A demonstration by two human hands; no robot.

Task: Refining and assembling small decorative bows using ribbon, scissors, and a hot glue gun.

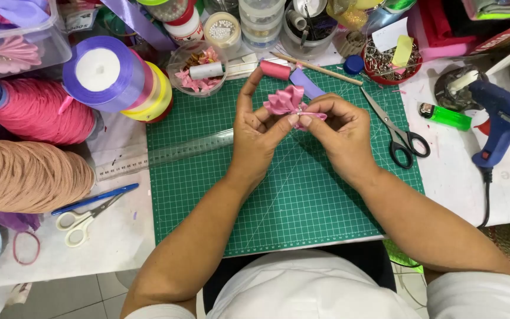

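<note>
Holding a pink ribbon flower (287, 100) at upper centre of the frame: left hand (256, 137) and right hand (339, 133), fingers of both pinched on it (left forefinger raised). Below: green cutting mat (278, 195). Right of the hands: black scissors (398, 131), blue glue gun (503, 121). Upper left: purple ribbon spool (103, 72). Left on the tabletop (113, 236): clear ruler (160, 155).

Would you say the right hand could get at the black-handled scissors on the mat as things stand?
Probably yes: the scissors lie bare on the mat just beside the right hand, though it first must release the pink ribbon flower.
</note>
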